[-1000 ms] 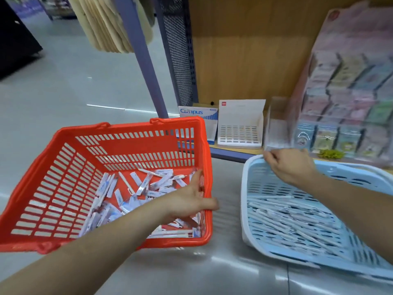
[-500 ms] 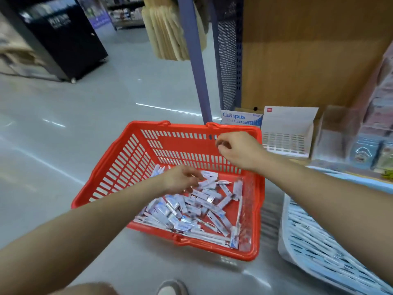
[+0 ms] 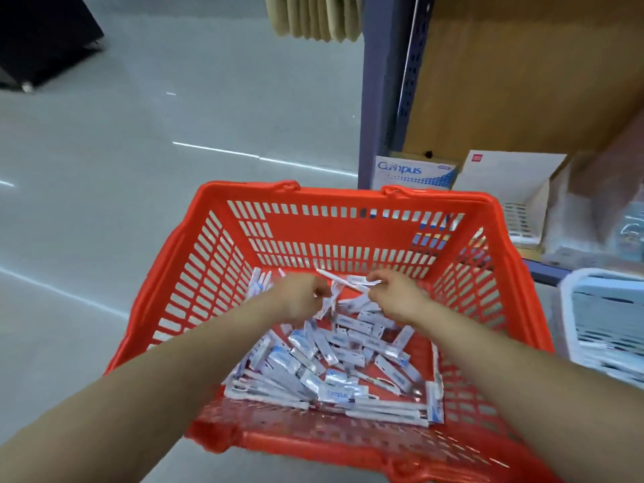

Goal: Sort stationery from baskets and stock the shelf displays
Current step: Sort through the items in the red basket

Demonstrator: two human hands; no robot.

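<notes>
Nearest, at 6 o'clock: red basket (image 3: 313,437), on the floor just before the shelf, presumably parked there to keep stock within reach of the displays. Across its bottom, from centre toward 5 o'clock: loose heap of white-and-blue packets (image 3: 331,371), unsorted, lying every way, some printed Campus. Reaching in from 7 and 5 o'clock: both forearms, meeting over the basket's far half.

Just above centre: left hand (image 3: 301,296), fingers curled inward over the heap. Cannot tell whether pinching a packet or nothing. Beside it, toward 3 o'clock: right hand (image 3: 393,294), thumb and fingers seemingly pinched on one end of a white pen (image 3: 339,279), free end pointing to 10 o'clock across the gap between the hands. Probably held clear as the odd item among packets, so a sorting step, and an early one, judging by the heap remaining.

At 3 o'clock, well apart from the hands: pale blue basket (image 3: 571,284), only partly in frame, likely the place for pens; contents blurred.

Farther, at 1 o'clock on the shelf board: Campus box (image 3: 414,170) against the blue upright (image 3: 376,99), then a white display carton (image 3: 505,179), open-fronted, seemingly ready for stocking. At 12 o'clock: hanging beige sheets (image 3: 313,19). At 10 o'clock: grey floor (image 3: 139,169) and a black cabinet (image 3: 41,36).
</notes>
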